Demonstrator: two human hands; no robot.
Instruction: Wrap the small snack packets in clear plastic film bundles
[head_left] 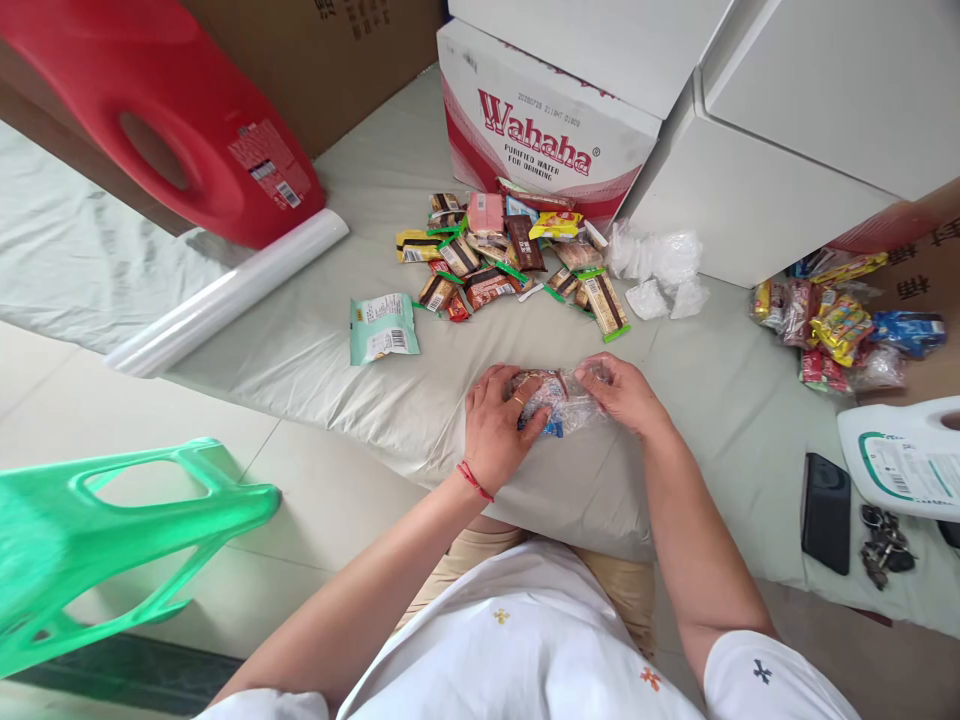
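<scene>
Both my hands are on a clear plastic bag of wrapped snacks (559, 400) lying on the pale sheet (315, 340) in front of me. My left hand (496, 425) presses on the bag's left side, fingers curled over it, a ring and a red wrist string showing. My right hand (624, 392) grips the bag's right end with closed fingers. Beyond them lies a pile of snack packets (504, 258), and a green packet (382, 328) rests alone to the left.
A Wahaha water carton (540, 125) and white boxes (757, 190) stand behind the pile, with empty clear bags (660, 268) beside them. More snacks (840, 325) lie right, near a white jug (904, 455), black phone (825, 512) and keys (885, 545). Left: red container (172, 120), film roll (225, 292), green stool (97, 540).
</scene>
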